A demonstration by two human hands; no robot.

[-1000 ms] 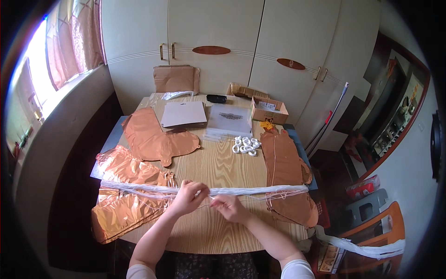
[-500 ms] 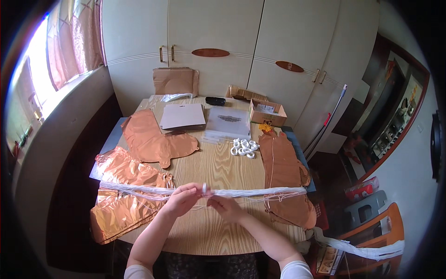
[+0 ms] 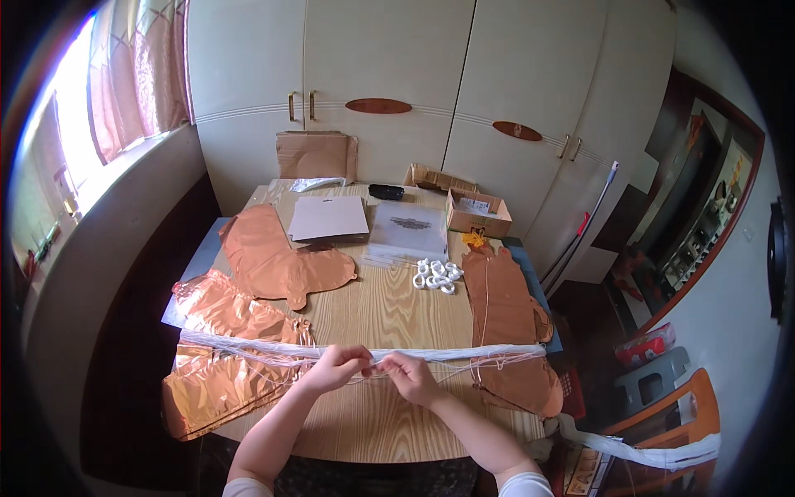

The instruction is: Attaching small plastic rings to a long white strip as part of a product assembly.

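A long bundle of white string (image 3: 464, 352) stretches across the near part of the wooden table, with thin loose strands trailing from it. Over its middle, my left hand (image 3: 338, 369) has its fingers pinched together. Close against it, my right hand (image 3: 411, 379) is also closed in a pinch, fingertips almost meeting the left ones. Whatever small thing is between the fingertips is hidden. Crinkled copper-coloured foil balloons (image 3: 240, 306) lie under the bundle's left end, and a flat stack of foil balloons (image 3: 507, 306) lies under its right end.
Several small white rings (image 3: 437, 276) lie mid-table. Behind them are clear plastic bags (image 3: 407, 236), white card (image 3: 328, 217), a black tray (image 3: 386, 192) and an open box (image 3: 479, 213). Another flat foil balloon (image 3: 269, 257) rests at left. More white string (image 3: 662, 455) hangs over a chair (image 3: 704, 406).
My right hand has come up and in to meet the left. The small white thing seen at my left fingertips no longer shows. The view has tilted slightly.
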